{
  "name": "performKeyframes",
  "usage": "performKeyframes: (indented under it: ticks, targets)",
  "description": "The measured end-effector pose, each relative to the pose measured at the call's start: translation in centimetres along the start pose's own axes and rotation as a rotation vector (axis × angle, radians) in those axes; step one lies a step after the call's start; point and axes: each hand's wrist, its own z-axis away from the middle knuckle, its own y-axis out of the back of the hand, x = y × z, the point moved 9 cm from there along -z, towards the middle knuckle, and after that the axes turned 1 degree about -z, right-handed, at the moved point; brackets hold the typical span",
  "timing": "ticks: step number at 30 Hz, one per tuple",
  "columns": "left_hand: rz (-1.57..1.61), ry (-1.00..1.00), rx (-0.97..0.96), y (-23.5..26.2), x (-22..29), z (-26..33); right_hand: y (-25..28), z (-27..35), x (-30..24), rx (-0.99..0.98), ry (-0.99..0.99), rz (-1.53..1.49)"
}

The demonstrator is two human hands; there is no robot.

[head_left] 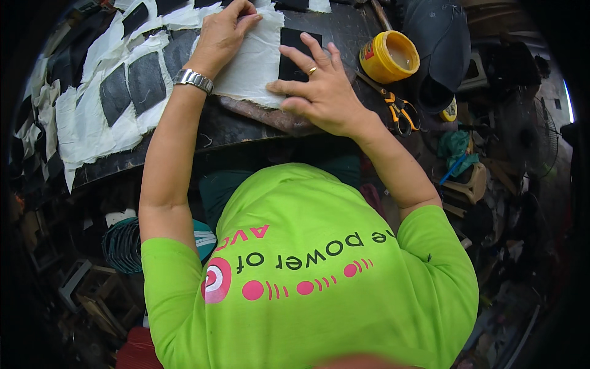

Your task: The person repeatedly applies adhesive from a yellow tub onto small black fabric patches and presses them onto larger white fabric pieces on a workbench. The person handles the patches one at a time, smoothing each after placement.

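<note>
A piece of white cloth point(246, 74) lies over the near part of the dark worktable. My left hand point(222, 35), with a metal watch at the wrist, has its thumb and fingers pinched together at the cloth's upper left part. Beside the cloth's right edge is a black rectangular piece point(294, 56). My right hand point(322, 89), with a ring on one finger, rests there with its fingers spread, across the black piece and the cloth edge. Under the cloth's near edge shows a brownish, rounded slab point(270, 117).
To the left lie white cloth strips point(83, 132) bearing several dark patches point(146, 83). A yellow tub point(389, 57) of pale paste stands right of my right hand, with orange-handled scissors point(402, 115) close by. A dark boot-like form point(437, 49) is farther right. The table's front edge point(123, 166) runs before me.
</note>
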Motion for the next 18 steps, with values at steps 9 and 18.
performKeyframes:
  ticks: [9, 18]
  targets:
    - [-0.038, -0.006, 0.027, -0.6, -1.2, -0.4, -1.7, 2.0, -0.8, -0.074, 0.101, 0.107]
    - [-0.057, -0.362, 0.196, 2.3, 3.5, 0.5, 3.4, 2.2, 3.8, 0.402, -0.144, -0.917]
